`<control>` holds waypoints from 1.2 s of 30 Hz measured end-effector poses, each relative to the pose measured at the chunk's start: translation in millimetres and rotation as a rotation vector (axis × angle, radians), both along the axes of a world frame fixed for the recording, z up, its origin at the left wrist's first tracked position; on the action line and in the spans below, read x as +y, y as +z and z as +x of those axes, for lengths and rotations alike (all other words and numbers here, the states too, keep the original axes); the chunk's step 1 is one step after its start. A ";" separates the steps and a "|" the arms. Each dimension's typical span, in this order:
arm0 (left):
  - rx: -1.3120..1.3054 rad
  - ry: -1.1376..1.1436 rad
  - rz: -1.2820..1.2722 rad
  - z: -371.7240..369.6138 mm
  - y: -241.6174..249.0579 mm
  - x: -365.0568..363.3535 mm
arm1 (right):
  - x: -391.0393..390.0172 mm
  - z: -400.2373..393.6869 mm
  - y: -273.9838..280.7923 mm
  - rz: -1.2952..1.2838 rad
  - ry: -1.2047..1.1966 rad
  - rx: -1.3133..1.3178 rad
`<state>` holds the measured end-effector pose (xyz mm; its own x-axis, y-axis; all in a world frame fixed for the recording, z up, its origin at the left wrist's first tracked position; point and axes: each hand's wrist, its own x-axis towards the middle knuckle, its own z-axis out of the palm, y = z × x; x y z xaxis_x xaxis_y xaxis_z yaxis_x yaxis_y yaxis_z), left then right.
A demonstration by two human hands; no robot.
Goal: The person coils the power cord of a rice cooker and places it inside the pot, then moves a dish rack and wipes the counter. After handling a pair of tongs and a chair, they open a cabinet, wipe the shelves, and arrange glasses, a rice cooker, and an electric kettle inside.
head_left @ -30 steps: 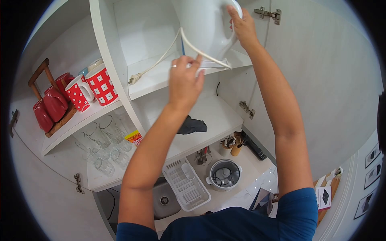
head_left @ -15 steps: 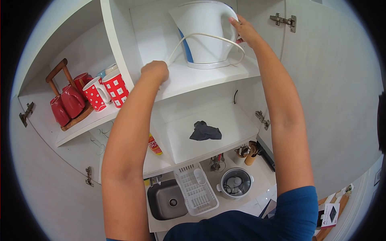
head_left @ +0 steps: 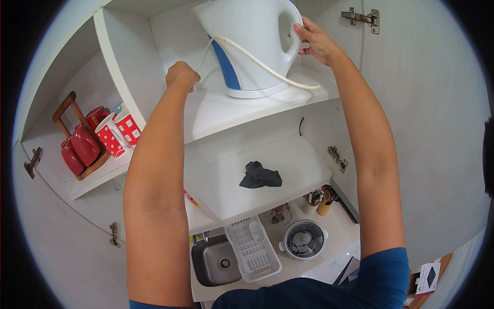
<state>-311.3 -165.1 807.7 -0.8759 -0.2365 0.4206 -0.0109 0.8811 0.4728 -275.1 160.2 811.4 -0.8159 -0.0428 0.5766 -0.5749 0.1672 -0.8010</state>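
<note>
A white electric kettle [head_left: 252,51] with a blue strip is at the upper shelf [head_left: 206,121] of the open cupboard; its top is cut off by the frame. My right hand [head_left: 318,42] has its fingers curled at the kettle's handle. A pale power cord [head_left: 267,67] arcs across the kettle's front and runs down to my left hand [head_left: 181,77]. That hand is closed around the cord, left of the kettle and above the shelf. A crumpled dark grey cloth [head_left: 260,176] lies on the lower shelf.
Red mugs [head_left: 86,141] hang on a wooden rack at left, beside patterned mugs [head_left: 110,136]. Open cupboard doors [head_left: 427,129] flank both sides. Below are a sink [head_left: 213,262], a white dish rack [head_left: 254,252], a pot-like cooker [head_left: 303,239] and utensil holders [head_left: 325,201].
The kettle now looks larger, and its base sits nearer the shelf's front edge. My left hand has shifted left with the cord, whose loop hangs differently. My right hand stays at the handle.
</note>
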 end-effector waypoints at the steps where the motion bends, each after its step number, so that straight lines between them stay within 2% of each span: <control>1: 0.003 -0.002 -0.003 -11.6 1.7 1.9 | 1.3 -1.6 0.9 -0.012 0.043 -0.005; 3: 0.163 -0.200 0.285 -34.0 -0.7 4.7 | -0.1 -5.6 -0.4 -0.036 0.065 -0.014; 4: 0.197 -0.388 0.586 -42.0 -1.2 8.1 | -2.5 -9.5 0.2 -0.058 0.087 -0.020; 6: 0.181 -0.638 0.825 -58.0 -5.4 17.9 | -8.8 -17.6 -2.5 -0.103 0.149 -0.030; 8: 0.173 -0.637 0.839 -60.7 -8.0 17.7 | -10.6 -29.5 -5.5 -0.145 0.204 -0.036; 10: 0.157 -0.630 0.866 -63.2 -10.4 17.4 | -14.4 -43.8 -12.2 -0.395 0.341 -0.203; 11: 0.150 -0.628 0.880 -63.9 -11.4 17.4 | -14.3 -55.0 -19.5 -0.397 0.338 -0.203; 13: 0.141 -0.619 0.909 -65.1 -13.4 17.1 | -20.7 -70.0 -29.6 -0.123 0.232 -0.388; 14: 0.133 -0.615 0.924 -65.8 -14.4 17.0 | -24.7 -73.1 -30.9 -0.124 0.230 -0.391; 16: 0.110 -0.598 0.961 -66.9 -16.4 16.7 | -42.5 -62.3 -31.9 0.262 0.068 -0.476; 23: 0.059 -0.550 1.092 -68.3 -21.8 15.9 | -26.4 -100.9 -50.2 0.419 0.077 -0.421; 25: 0.046 -0.532 1.124 -67.8 -22.4 15.8 | -17.1 -105.2 -56.4 0.648 -0.286 -0.250; 27: 0.031 -0.507 1.151 -66.8 -22.4 16.0 | -7.6 -92.3 -49.1 0.865 -0.675 -0.254; 28: 0.019 -0.494 1.165 -66.5 -22.4 16.0 | -5.4 -83.9 -46.6 0.867 -0.669 -0.263; 29: 0.007 -0.486 1.166 -45.8 -19.6 19.9 | -2.7 -76.4 -46.2 0.870 -0.765 -0.287; 30: 0.182 -0.538 1.263 -23.9 -16.1 22.0 | -0.7 -68.0 -48.3 0.875 -0.860 -0.313; 31: 0.369 -0.588 1.354 0.5 -15.3 24.7 | -0.3 -57.2 -51.6 0.881 -0.852 -0.323; 33: 0.479 -0.837 1.264 32.1 -24.0 28.2 | -1.0 -32.5 -54.0 0.711 -1.007 -0.234; 34: 0.480 -0.835 1.267 42.2 -31.6 31.8 | -0.7 -21.7 -53.8 0.715 -1.007 -0.233; 36: 0.526 -0.694 0.480 56.1 -51.4 40.7 | -0.5 0.1 -61.6 0.800 -0.995 -0.137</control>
<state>-255.1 -124.4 756.3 -0.6139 0.0108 0.7893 0.7481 0.3272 0.5773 -275.0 159.7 749.8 -0.7464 0.3224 0.5822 0.1527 0.9345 -0.3217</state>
